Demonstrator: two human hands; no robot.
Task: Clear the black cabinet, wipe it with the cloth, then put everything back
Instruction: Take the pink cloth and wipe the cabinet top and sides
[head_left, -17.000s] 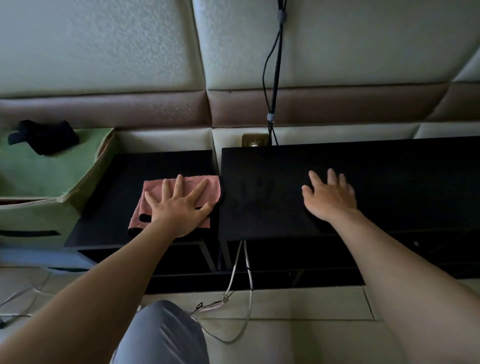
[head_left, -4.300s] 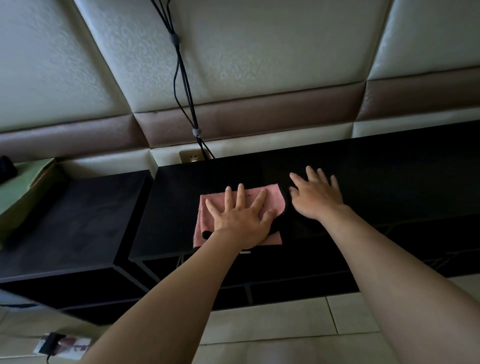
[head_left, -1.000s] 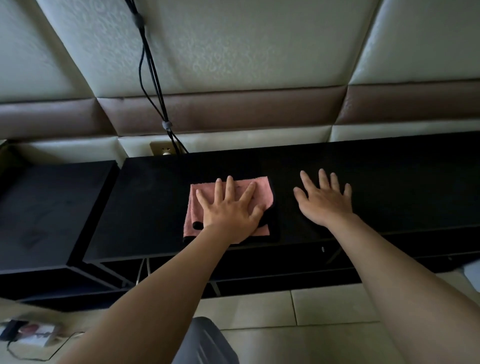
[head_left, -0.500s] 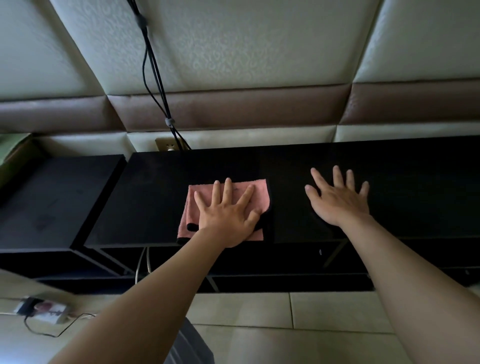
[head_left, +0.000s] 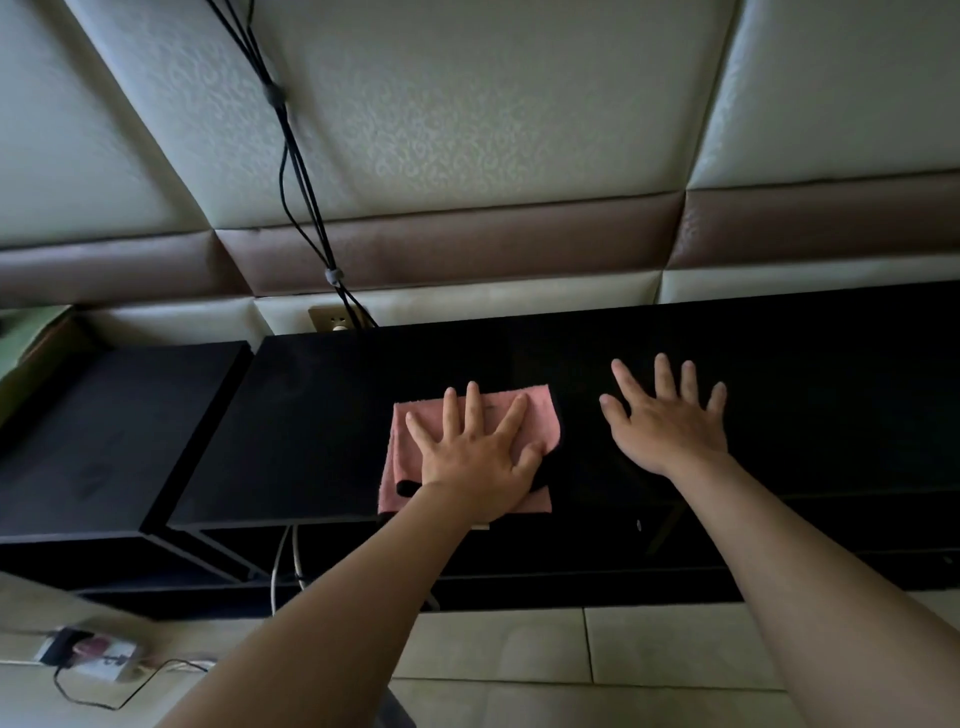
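Left hand (head_left: 475, 467) flat on pink cloth (head_left: 535, 415) atop black cabinet (head_left: 311, 426), right hand (head_left: 667, 431) spread flat beside it.

Both arms come in bare from the bottom of the frame, stretched out forward and pretty much straight. Left hand (head_left: 475, 457) sits near the middle of the frame, palm down and flat, fingers spread and pointing up-frame, thumb sticking out to the right. Right hand (head_left: 667, 421) is just to the right of it and a bit higher in the frame, also palm down with fingers fanned wide, thumb pointing left toward the other hand. Neither hand is curled around anything, both just pressed flat. The hands are near each other but not touching.
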